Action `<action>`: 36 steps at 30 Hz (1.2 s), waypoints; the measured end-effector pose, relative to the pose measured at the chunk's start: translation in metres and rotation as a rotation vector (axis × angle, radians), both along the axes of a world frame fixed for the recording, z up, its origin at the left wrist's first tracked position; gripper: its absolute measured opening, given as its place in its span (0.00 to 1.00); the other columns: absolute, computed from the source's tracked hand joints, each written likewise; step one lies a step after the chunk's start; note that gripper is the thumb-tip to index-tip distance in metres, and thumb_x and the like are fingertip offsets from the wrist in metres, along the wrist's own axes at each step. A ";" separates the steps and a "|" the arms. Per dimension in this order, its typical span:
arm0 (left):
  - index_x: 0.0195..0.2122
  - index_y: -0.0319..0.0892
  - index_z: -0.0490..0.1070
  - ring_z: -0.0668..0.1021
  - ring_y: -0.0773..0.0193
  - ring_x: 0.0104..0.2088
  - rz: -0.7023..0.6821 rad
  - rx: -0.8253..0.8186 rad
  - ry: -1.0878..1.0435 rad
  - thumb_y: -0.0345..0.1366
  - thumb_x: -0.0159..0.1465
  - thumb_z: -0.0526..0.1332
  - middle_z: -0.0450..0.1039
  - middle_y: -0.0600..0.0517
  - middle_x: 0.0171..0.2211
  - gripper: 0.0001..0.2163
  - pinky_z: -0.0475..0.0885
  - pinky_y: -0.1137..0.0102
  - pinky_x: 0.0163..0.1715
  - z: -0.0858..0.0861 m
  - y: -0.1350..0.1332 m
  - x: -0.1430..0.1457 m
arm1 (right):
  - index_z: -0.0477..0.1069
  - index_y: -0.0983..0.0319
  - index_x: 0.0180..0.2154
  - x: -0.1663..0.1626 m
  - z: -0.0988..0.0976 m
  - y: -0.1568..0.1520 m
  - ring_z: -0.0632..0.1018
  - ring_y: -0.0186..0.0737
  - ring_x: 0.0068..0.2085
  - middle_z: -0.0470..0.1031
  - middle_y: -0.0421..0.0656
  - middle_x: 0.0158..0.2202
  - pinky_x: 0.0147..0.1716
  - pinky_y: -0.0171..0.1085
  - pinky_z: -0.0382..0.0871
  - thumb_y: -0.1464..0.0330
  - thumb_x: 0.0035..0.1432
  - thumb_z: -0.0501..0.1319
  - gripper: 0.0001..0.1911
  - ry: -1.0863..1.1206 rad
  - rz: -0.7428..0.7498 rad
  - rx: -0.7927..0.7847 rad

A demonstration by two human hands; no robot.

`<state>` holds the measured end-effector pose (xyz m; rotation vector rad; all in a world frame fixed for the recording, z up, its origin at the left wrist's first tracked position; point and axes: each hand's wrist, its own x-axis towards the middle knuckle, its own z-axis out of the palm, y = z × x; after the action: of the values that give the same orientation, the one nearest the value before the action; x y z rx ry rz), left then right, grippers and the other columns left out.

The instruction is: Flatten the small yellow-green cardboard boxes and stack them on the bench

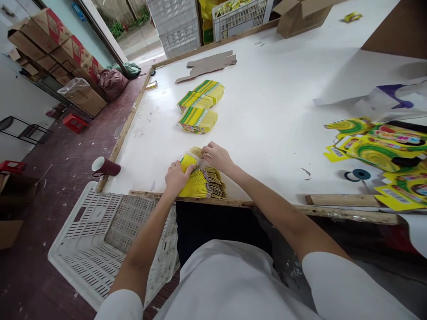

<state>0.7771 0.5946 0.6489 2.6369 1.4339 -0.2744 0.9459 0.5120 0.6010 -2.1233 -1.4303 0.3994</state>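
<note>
At the table's near edge my left hand (177, 178) is closed around the left side of a small stack of flat yellow printed cartons (188, 161). The fingers of my right hand (217, 157) are pinched at the far right end of that same stack. Just below, a fanned pile of flat yellow cartons (196, 184) lies against the wooden edge, partly covered by my left hand. Farther up the table rest several bundles of yellow and green cartons (199, 119).
A maroon mug (110, 167) lies tipped at the left corner, above a white plastic crate (75, 242). Torn cardboard (211, 65) lies beyond the bundles. To the right are printed yellow packages (370, 149), a spool (358, 174) and an open cardboard box (302, 20).
</note>
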 end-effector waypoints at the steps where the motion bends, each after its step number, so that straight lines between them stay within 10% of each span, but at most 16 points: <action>1: 0.52 0.39 0.66 0.75 0.46 0.53 0.005 0.000 0.000 0.59 0.69 0.48 0.72 0.38 0.52 0.27 0.71 0.60 0.46 0.000 0.000 0.000 | 0.76 0.61 0.46 0.000 0.000 0.000 0.74 0.42 0.46 0.72 0.49 0.48 0.39 0.35 0.63 0.68 0.67 0.58 0.11 -0.016 0.011 -0.001; 28: 0.51 0.41 0.66 0.77 0.46 0.52 -0.031 -0.018 0.004 0.53 0.72 0.47 0.75 0.39 0.52 0.22 0.70 0.61 0.44 -0.001 0.007 -0.002 | 0.75 0.66 0.41 -0.030 0.018 0.032 0.79 0.38 0.41 0.79 0.44 0.39 0.44 0.41 0.74 0.57 0.66 0.60 0.17 0.176 0.092 -0.339; 36: 0.52 0.40 0.67 0.77 0.44 0.52 0.021 -0.029 -0.010 0.53 0.72 0.43 0.75 0.38 0.52 0.24 0.70 0.60 0.44 0.000 0.007 -0.001 | 0.77 0.65 0.49 -0.001 0.020 0.017 0.77 0.42 0.51 0.79 0.47 0.50 0.47 0.35 0.67 0.75 0.61 0.55 0.17 0.164 0.117 -0.190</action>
<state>0.7763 0.6016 0.6491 2.5951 1.4417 -0.2771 0.9448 0.5285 0.6210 -2.1013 -1.4747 0.7639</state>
